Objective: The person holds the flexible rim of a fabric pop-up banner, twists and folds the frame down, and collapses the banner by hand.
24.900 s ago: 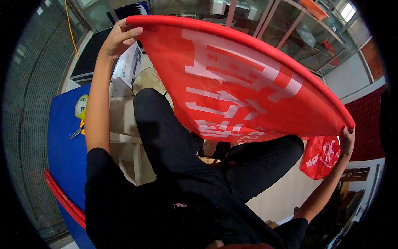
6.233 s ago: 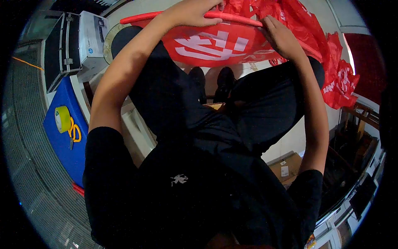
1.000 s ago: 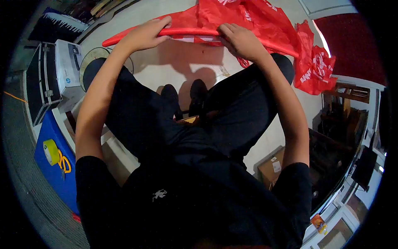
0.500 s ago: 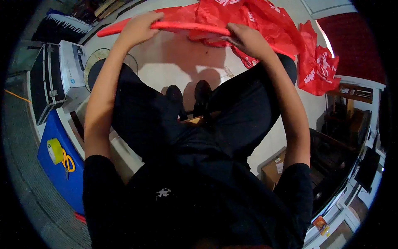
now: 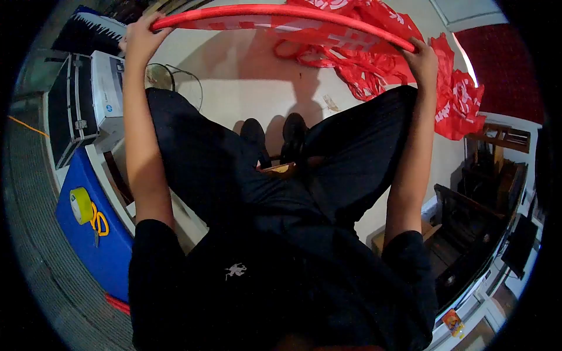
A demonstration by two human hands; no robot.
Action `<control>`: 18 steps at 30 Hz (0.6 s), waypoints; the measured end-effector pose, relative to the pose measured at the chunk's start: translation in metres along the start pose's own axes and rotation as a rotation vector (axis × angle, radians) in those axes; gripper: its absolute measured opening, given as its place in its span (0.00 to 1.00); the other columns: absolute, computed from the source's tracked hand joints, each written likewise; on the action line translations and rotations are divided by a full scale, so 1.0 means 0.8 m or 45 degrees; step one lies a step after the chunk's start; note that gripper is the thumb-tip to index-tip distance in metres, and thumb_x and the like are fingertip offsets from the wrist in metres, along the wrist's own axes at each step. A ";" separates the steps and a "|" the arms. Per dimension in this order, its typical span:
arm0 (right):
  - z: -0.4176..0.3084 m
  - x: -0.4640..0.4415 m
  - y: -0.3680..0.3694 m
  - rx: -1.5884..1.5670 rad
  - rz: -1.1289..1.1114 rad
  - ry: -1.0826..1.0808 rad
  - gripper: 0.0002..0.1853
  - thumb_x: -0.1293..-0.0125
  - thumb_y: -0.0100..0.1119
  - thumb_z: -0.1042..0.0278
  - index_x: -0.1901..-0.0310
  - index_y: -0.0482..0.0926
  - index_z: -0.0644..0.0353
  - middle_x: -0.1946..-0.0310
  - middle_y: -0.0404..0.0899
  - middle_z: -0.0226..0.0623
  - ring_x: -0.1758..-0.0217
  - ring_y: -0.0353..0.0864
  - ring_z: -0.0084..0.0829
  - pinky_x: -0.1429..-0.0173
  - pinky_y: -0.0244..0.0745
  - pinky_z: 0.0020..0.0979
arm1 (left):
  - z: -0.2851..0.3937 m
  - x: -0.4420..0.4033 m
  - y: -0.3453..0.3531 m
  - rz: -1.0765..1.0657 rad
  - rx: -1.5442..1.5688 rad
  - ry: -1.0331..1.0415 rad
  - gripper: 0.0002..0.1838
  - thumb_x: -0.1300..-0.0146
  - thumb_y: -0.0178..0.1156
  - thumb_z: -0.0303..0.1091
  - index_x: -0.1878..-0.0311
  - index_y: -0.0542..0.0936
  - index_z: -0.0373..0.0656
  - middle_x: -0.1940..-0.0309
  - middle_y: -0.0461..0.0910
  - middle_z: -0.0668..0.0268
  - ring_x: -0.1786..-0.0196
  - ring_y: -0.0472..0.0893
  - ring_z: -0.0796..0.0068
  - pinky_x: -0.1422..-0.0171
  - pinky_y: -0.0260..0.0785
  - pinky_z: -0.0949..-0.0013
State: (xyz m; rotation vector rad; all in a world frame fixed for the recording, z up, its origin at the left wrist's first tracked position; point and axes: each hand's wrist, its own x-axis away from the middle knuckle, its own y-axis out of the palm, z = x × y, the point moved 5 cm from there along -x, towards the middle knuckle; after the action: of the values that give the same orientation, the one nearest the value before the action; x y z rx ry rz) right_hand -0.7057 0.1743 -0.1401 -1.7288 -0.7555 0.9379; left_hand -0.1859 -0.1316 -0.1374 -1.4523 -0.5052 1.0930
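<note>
Both hands grip a long curved red rim [image 5: 281, 10] stretched across the top of the view, with red-and-white printed sheeting [image 5: 231, 22] hanging just below it. My left hand [image 5: 143, 40] is closed around its left end. At the right end, my right hand [image 5: 424, 63] has its fingers wrapped over the rim. The far side of this red-rimmed piece is out of view. Beyond my right knee, crumpled red sheeting with white print [image 5: 366, 76] lies on the floor.
On the left, a blue surface [image 5: 88, 234] holds a roll of yellow-green tape [image 5: 81, 206] and orange-handled scissors [image 5: 99, 222]. A black case [image 5: 70, 111] and a white printer box [image 5: 106, 85] stand further up. Dark wooden furniture [image 5: 462, 228] is on the right.
My hands have moved apart, left hand to the left and right hand to the right. The red rim is now spread wider and higher in view, bowed upward.
</note>
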 end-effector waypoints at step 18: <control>0.062 0.010 0.008 -1.440 0.177 0.341 0.14 0.37 0.58 0.63 0.56 0.78 0.65 0.61 0.78 0.33 0.54 0.74 0.23 0.50 0.65 0.21 | -0.043 0.024 0.004 0.015 1.934 -0.578 0.17 0.45 0.63 0.29 0.52 0.75 0.40 0.60 0.79 0.64 0.58 0.79 0.73 0.53 0.71 0.70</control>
State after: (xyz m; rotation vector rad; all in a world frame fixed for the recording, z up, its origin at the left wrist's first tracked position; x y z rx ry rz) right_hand -0.7438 0.2016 -0.1583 -2.8331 -1.0898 0.3012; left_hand -0.1491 -0.1345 -0.1515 0.1241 0.1104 1.3074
